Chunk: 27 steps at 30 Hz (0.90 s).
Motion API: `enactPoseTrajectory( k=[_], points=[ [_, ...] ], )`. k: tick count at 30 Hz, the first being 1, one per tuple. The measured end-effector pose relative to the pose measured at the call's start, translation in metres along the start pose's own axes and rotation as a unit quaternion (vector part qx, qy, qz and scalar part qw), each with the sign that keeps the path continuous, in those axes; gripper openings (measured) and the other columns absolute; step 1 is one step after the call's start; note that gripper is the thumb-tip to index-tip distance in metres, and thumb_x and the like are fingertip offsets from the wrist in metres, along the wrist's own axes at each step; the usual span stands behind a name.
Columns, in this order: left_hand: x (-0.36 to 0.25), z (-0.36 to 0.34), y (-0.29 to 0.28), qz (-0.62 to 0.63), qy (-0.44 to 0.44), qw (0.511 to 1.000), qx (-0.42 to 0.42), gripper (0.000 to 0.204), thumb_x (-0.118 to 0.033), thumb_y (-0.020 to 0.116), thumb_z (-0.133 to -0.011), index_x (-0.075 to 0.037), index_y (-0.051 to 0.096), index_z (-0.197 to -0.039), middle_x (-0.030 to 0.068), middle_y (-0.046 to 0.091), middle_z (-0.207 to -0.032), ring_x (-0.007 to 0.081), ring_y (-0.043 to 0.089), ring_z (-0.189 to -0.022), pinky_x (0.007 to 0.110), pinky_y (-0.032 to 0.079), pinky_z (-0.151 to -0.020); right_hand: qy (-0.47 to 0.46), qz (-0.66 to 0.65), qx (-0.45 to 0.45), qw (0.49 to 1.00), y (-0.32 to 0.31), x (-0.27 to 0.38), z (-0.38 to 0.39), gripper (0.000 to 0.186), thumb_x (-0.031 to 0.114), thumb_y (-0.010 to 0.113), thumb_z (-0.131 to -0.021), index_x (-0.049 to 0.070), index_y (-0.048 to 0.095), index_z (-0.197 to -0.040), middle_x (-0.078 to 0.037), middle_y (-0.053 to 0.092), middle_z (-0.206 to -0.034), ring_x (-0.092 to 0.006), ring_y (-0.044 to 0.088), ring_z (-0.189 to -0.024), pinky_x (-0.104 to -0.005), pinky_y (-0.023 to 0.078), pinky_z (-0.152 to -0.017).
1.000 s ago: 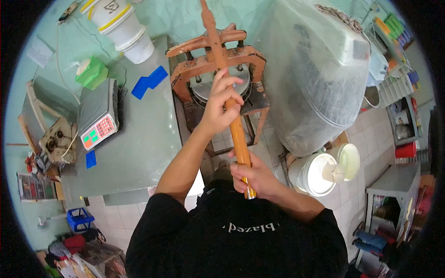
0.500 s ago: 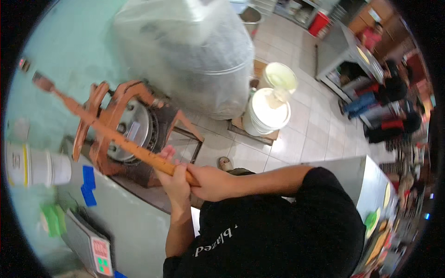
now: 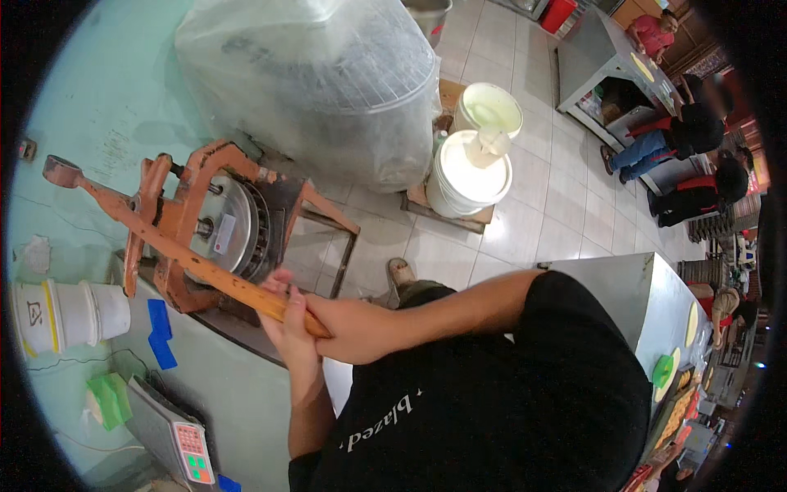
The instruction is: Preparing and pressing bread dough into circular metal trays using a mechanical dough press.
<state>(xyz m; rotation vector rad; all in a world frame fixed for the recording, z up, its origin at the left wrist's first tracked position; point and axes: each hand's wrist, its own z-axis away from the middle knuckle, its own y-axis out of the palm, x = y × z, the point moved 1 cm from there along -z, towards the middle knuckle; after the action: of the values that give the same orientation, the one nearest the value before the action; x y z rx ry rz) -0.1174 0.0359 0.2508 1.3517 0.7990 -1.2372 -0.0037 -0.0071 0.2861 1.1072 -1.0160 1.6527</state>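
Note:
With both hands I grip the wooden-coloured end of a long orange lever [image 3: 205, 269]. My left hand [image 3: 291, 334] is wrapped around it near the end, fingers closed. My right hand [image 3: 354, 326] closes over the very end, beside and partly against the left. The lever runs up and left across a worn orange metal press-like machine [image 3: 215, 168] with a round silver plate [image 3: 239, 215] in its frame. A flat, weathered head [image 3: 62, 172] forms the lever's far end, near the wall. My palms hide part of the grip.
Left of me, a grey table [image 3: 238, 402] holds a digital scale [image 3: 168, 430], blue pieces [image 3: 161, 332] and white buckets [image 3: 70, 316]. A plastic-covered bulky object [image 3: 311, 82] stands beyond the machine. White buckets [image 3: 471, 176] sit on a low wooden platform. Several people work at right.
The whole view has turned a little. The hands and lever end sit slightly lower and further left in the picture; both hands keep their grip on the lever.

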Motion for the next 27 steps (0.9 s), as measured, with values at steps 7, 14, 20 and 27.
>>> enactPoseTrajectory(
  k=[7,14,20,27],
  points=[
    [0.039,0.016,-0.025,-0.004,0.05,0.998,0.041,0.056,-0.007,0.056,-0.073,-0.002,0.033,-0.125,0.0135,0.037,-0.126,0.0238,0.033,-0.122,0.041,0.023,-0.103,-0.061,0.001,0.017,0.998,0.012,-0.021,0.008,0.052,0.017,0.059,-0.075,0.0,0.036,-0.119,-0.021,0.058,-0.096,-0.034,0.06,-0.086,-0.039,0.047,-0.074],
    [-0.027,0.016,-0.019,-0.059,0.081,0.994,-0.035,0.062,-0.008,0.06,-0.071,-0.002,0.032,-0.126,0.0096,0.037,-0.127,0.0203,0.035,-0.119,0.036,0.026,-0.1,0.015,-0.083,0.073,0.994,0.015,0.03,0.012,0.044,0.017,0.058,-0.076,-0.002,0.043,-0.112,-0.021,0.057,-0.097,-0.0326,0.058,-0.093,-0.0373,0.045,-0.078],
    [0.004,0.037,-0.02,0.054,0.023,0.998,-0.029,0.06,-0.005,0.058,-0.072,-0.004,0.032,-0.126,0.009,0.037,-0.126,0.0178,0.036,-0.116,0.031,0.028,-0.098,-0.031,-0.071,0.095,0.992,0.036,-0.022,0.006,0.035,0.007,0.056,-0.075,0.0,0.045,-0.107,-0.007,0.054,-0.088,-0.0129,0.053,-0.082,-0.0269,0.042,-0.071],
    [-0.015,0.047,-0.015,-0.023,0.04,0.997,-0.056,0.044,-0.003,0.058,-0.071,-0.006,0.038,-0.11,0.0103,0.04,-0.121,0.0181,0.036,-0.115,0.033,0.026,-0.098,0.046,-0.15,0.14,0.978,0.027,0.009,0.017,0.033,0.007,0.056,-0.076,-0.001,0.044,-0.106,-0.007,0.055,-0.084,-0.0123,0.053,-0.07,-0.0274,0.045,-0.062]
  ],
)
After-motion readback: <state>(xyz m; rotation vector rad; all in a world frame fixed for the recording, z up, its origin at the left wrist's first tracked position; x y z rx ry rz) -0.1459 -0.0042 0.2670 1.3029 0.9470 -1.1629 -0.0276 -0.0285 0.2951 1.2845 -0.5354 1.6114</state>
